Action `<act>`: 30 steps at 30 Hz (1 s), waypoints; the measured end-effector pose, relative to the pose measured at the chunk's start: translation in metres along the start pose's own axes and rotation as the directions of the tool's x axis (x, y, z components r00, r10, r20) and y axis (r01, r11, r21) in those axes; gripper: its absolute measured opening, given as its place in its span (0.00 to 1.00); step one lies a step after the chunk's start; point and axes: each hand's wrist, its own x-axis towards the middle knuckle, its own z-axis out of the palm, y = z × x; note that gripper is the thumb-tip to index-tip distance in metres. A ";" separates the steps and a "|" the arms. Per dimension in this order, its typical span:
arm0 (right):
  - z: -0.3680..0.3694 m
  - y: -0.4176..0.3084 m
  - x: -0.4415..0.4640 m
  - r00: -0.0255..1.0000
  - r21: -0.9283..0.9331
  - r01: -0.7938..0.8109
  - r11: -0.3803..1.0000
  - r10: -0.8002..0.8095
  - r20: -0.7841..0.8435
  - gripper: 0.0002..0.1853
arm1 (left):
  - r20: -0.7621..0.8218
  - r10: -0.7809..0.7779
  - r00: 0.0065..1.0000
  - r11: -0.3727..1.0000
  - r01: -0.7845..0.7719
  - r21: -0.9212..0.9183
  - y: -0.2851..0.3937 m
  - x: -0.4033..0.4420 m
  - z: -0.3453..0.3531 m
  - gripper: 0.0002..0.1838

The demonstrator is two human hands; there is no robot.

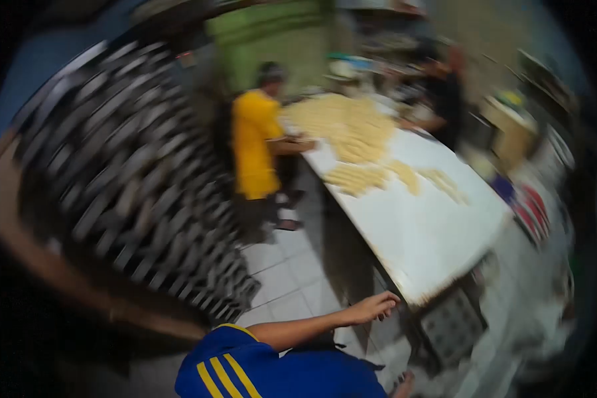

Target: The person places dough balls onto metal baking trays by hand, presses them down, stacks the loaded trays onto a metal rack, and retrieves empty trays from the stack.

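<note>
My left hand [376, 307] reaches out from a blue sleeve with yellow stripes. It hovers by the near corner of a long white table [431, 245], its fingers loosely bent and slightly apart, with nothing visible in them. Whether it touches the table edge is unclear. A small patch of skin at the bottom edge seems to be my right hand [403, 383], mostly cut off, with its fingers too blurred to read. Pale yellow dough pieces [358, 136] cover the far part of the table, and a few shorter rows lie nearer its middle.
Stacked dark trays or moulds [139, 166] fill the left side. A person in a yellow shirt [255, 142] stands at the table's left edge; another in dark clothing [442, 99] works across from them. Below the near corner sits a grey dimpled crate [452, 326]. Tiled floor [282, 278] runs between.
</note>
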 end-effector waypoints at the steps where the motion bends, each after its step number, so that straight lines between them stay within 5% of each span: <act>1: 0.021 -0.026 0.032 0.969 -0.022 0.144 0.989 -0.136 0.208 0.41 | -0.099 0.008 0.995 1.000 -0.009 -0.014 0.007 -0.027 -0.036 0.25; 2: 0.121 -0.145 -0.025 0.992 -0.233 0.113 0.966 -0.098 0.076 0.34 | -0.180 0.042 0.983 0.999 -0.046 -0.022 0.014 -0.051 -0.065 0.25; 3: 0.083 -0.102 0.113 0.957 -0.187 -0.272 0.944 0.286 0.048 0.25 | -0.272 0.037 0.962 0.999 -0.046 -0.028 0.022 -0.079 -0.096 0.26; 4: 0.073 -0.070 0.204 0.972 -0.147 -0.053 0.988 0.085 0.218 0.17 | -0.345 0.026 0.938 0.999 -0.040 -0.035 0.033 -0.111 -0.123 0.26; 5: 0.169 -0.145 0.106 0.980 -0.138 -0.012 0.990 0.038 0.193 0.16 | -0.410 0.040 0.911 0.998 -0.057 -0.030 0.044 -0.142 -0.147 0.26; 8: 0.280 -0.192 0.146 0.864 -0.402 -0.094 0.911 0.275 0.422 0.21 | -0.681 0.094 0.726 0.975 -0.207 -0.085 0.068 -0.228 -0.213 0.25; 10: 0.369 -0.214 0.151 0.594 -0.218 -0.131 0.967 0.253 0.764 0.22 | -0.819 0.210 0.533 0.941 -0.339 0.021 0.092 -0.294 -0.245 0.28; 11: 0.444 -0.272 0.080 0.736 -0.411 -0.144 0.900 0.375 0.564 0.24 | -0.873 0.260 0.413 0.932 -0.344 0.115 0.116 -0.332 -0.262 0.30; 12: 0.481 -0.236 0.182 0.531 -0.207 0.038 0.978 0.155 0.833 0.25 | -0.886 0.355 0.298 0.900 -0.366 0.237 0.144 -0.371 -0.276 0.33; 13: 0.538 -0.268 0.192 0.456 -0.354 0.293 0.888 0.196 0.868 0.25 | -0.896 0.405 0.180 0.888 -0.310 0.339 0.188 -0.414 -0.274 0.34; 14: 0.599 -0.304 0.153 0.355 -0.253 0.318 0.914 0.133 0.925 0.26 | -0.859 0.511 -0.022 0.837 -0.217 0.503 0.218 -0.448 -0.278 0.35; 15: 0.655 -0.337 0.108 0.353 -0.188 0.454 0.871 0.017 0.935 0.27 | -0.768 0.632 -0.106 0.751 -0.160 0.640 0.254 -0.485 -0.278 0.35; 16: 0.714 -0.374 0.096 0.113 -0.086 0.540 0.837 0.029 0.993 0.25 | -0.676 0.712 -0.189 0.688 -0.005 0.726 0.294 -0.522 -0.281 0.34; 17: 0.774 -0.403 0.069 0.117 -0.094 0.682 0.725 0.018 0.993 0.26 | -0.475 0.859 -0.189 0.511 0.331 0.793 0.337 -0.556 -0.280 0.33; 18: 0.827 -0.432 0.014 0.047 0.007 0.797 0.604 -0.073 0.996 0.27 | -0.388 0.874 -0.292 0.482 0.426 0.765 0.379 -0.570 -0.278 0.32; 20: 0.944 -0.480 -0.059 -0.322 0.311 0.776 0.549 -0.080 0.943 0.28 | -0.132 0.972 -0.195 0.235 0.848 0.476 0.460 -0.625 -0.289 0.38; 21: 0.989 -0.503 -0.124 -0.496 0.532 0.822 0.204 -0.203 0.844 0.29 | -0.072 0.991 -0.113 0.130 0.942 0.310 0.500 -0.647 -0.295 0.39; 22: 1.034 -0.521 -0.183 -0.650 0.701 0.699 0.144 -0.280 0.706 0.27 | -0.012 0.999 0.037 -0.033 0.975 0.221 0.536 -0.676 -0.311 0.42; 24: 1.107 -0.552 -0.287 -0.823 0.724 0.558 -0.405 -0.384 0.420 0.32 | -0.083 0.982 0.172 -0.178 0.981 -0.077 0.602 -0.723 -0.331 0.49; 25: 1.130 -0.568 -0.339 -0.838 0.684 0.541 -0.489 -0.376 0.395 0.34 | -0.109 0.968 0.226 -0.243 0.954 -0.179 0.629 -0.743 -0.341 0.51; 26: 1.206 -0.574 -0.363 -0.888 0.503 0.435 -0.747 -0.448 0.102 0.34 | -0.096 0.966 0.238 -0.252 0.952 -0.173 0.649 -0.757 -0.350 0.51; 28: 1.240 -0.593 -0.445 -0.888 0.571 0.447 -0.688 -0.419 0.191 0.34 | -0.199 0.962 0.185 -0.256 0.861 -0.439 0.676 -0.778 -0.372 0.56; 30: 1.277 -0.598 -0.503 -0.861 0.517 0.502 -0.694 -0.460 0.218 0.33 | -0.245 0.955 0.166 -0.263 0.856 -0.446 0.691 -0.792 -0.390 0.57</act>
